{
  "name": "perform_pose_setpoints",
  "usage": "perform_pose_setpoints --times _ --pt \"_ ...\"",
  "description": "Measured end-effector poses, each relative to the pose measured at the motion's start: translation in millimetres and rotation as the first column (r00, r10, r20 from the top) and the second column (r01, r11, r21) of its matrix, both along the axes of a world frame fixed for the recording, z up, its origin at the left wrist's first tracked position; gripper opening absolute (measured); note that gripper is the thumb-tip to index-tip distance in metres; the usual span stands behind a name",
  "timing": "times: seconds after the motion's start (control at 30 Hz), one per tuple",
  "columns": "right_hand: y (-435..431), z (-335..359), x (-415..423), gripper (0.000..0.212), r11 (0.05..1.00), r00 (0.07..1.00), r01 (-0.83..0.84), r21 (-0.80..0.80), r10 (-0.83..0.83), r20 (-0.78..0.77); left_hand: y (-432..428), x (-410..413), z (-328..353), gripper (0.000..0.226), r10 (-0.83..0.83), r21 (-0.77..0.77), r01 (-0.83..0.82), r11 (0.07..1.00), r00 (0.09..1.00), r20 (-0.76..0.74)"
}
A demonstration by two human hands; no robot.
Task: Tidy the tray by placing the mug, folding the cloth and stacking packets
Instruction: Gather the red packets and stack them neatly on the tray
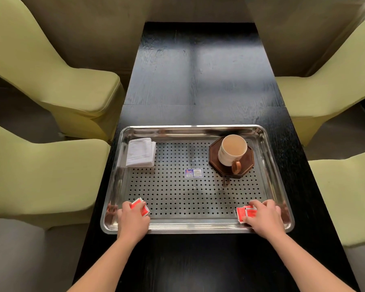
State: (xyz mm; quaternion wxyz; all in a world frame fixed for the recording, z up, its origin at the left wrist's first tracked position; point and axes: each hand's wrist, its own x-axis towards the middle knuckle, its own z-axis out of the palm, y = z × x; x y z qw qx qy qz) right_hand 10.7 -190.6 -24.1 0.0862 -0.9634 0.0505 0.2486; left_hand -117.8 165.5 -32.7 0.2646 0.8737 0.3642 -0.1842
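Observation:
A steel tray (195, 130) with a perforated floor lies on the black table. A cream mug (231, 150) with a brown handle stands upright on a dark octagonal coaster (248, 165) in the tray's far right corner. A white folded cloth (141, 153) lies in the far left corner. My left hand (132, 220) rests on red packets (140, 206) at the near left corner. My right hand (263, 217) covers more red packets (243, 213) at the near right corner. Fingers hide how firmly each hand grips.
A small blue and white sticker (193, 173) sits in the tray's middle. Green upholstered chairs (57, 81) flank the black table (198, 70) on both sides, with more of them on the right (333, 85). The table stretches away beyond the tray.

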Motion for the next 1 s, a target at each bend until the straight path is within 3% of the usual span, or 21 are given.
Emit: perform_pose_setpoints --times 0.2,0.73,0.9,1.0 --pt "37 -6 -14 0.056 0.993 1.0 -0.009 0.117 0.008 0.009 -25 8 3 0.051 -0.023 -0.048 0.025 0.999 0.999 0.046" --pt "126 -17 -42 0.045 0.966 0.982 -0.185 0.18 0.173 0.079 -75 25 4 0.057 -0.112 -0.153 0.124 0.98 0.99 0.081" --pt "131 -20 -44 0.044 0.945 0.98 -0.196 0.262 0.179 0.088 -69 20 1 0.065 -0.082 -0.246 0.115 0.962 0.987 0.139" --pt "124 -21 -43 0.043 0.94 0.982 -0.172 0.293 0.14 0.129 -60 15 -2 0.066 -0.019 -0.22 0.057 0.974 0.985 0.173"
